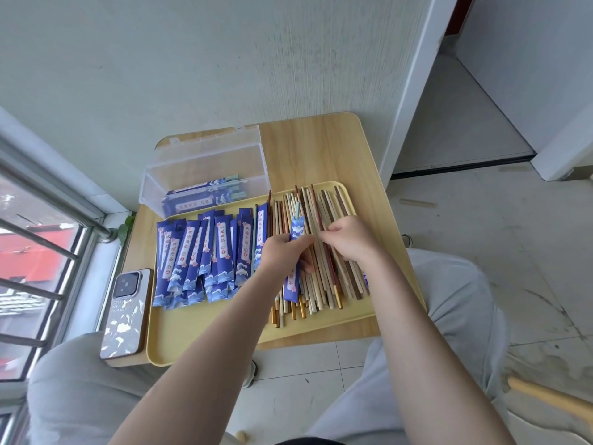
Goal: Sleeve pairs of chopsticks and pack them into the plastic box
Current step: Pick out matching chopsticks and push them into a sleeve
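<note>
My left hand (pixel 284 253) grips a blue paper sleeve (pixel 296 231) with a pale green chopstick tip sticking out of its top. My right hand (pixel 346 237) rests on the pile of loose chopsticks (pixel 324 252) on the right half of the yellow tray (pixel 208 329), its fingertips pinching at chopsticks in the pile. Several blue sleeves (pixel 205 255) lie fanned on the tray's left half. The clear plastic box (pixel 205 178) stands open behind the tray, with a few sleeved pairs (pixel 205 199) inside.
A phone (pixel 126 313) lies on the wooden table (pixel 321 146) left of the tray. A window with metal bars (pixel 41 239) is at the left, a wall behind the table. My knees are under the table's front edge. Tiled floor lies to the right.
</note>
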### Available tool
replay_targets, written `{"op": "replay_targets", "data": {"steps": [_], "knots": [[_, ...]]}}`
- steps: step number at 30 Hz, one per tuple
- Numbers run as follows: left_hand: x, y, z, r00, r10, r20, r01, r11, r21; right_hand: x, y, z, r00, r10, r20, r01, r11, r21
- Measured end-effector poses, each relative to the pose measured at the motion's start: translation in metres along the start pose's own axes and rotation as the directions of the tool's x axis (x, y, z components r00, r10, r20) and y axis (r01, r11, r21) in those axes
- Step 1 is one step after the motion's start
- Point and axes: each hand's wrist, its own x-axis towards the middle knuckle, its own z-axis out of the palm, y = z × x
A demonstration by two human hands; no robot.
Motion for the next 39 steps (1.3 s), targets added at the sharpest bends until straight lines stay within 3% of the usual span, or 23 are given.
{"op": "replay_targets", "data": {"steps": [4,8,11,14,17,23,32,36,39], "knots": [[0.000,0.002,-0.002,1.000,-0.018,-0.007,0.017,0.992,-0.124,-0.008,-0.013,-0.005,0.995,-0.077,0.058,0.078,0.997,-0.014],[0.004,0.003,-0.008,0.990,0.013,-0.139,-0.017,0.999,-0.031,-0.012,-0.021,-0.004,0.991,-0.099,0.088,0.095,0.994,0.048],[0.008,0.002,-0.012,0.970,0.059,-0.237,-0.047,0.997,0.054,-0.006,-0.016,-0.001,0.996,-0.087,-0.031,0.084,0.993,-0.083],[0.006,0.004,-0.008,0.974,0.144,-0.176,-0.126,0.986,0.110,0.000,-0.005,0.003,0.988,-0.022,-0.154,-0.014,0.973,-0.232],[0.003,0.005,0.002,0.974,0.219,-0.063,-0.202,0.956,0.214,0.002,0.003,0.010,0.990,0.052,-0.130,-0.089,0.950,-0.300],[0.007,0.003,0.005,0.967,0.252,-0.047,-0.223,0.917,0.332,0.008,0.003,0.017,0.992,0.044,-0.118,-0.087,0.917,-0.390],[0.011,0.000,-0.003,0.974,0.207,-0.095,-0.186,0.963,0.194,0.004,0.000,0.018,0.983,0.124,-0.134,-0.152,0.963,-0.225],[0.011,0.000,-0.007,0.978,0.189,-0.091,-0.172,0.970,0.170,0.002,-0.003,0.022,0.983,0.094,-0.159,-0.136,0.952,-0.276],[0.011,-0.002,-0.010,0.977,0.189,-0.102,-0.174,0.975,0.141,-0.001,-0.008,0.020,0.978,0.052,-0.203,-0.097,0.971,-0.220]]}}
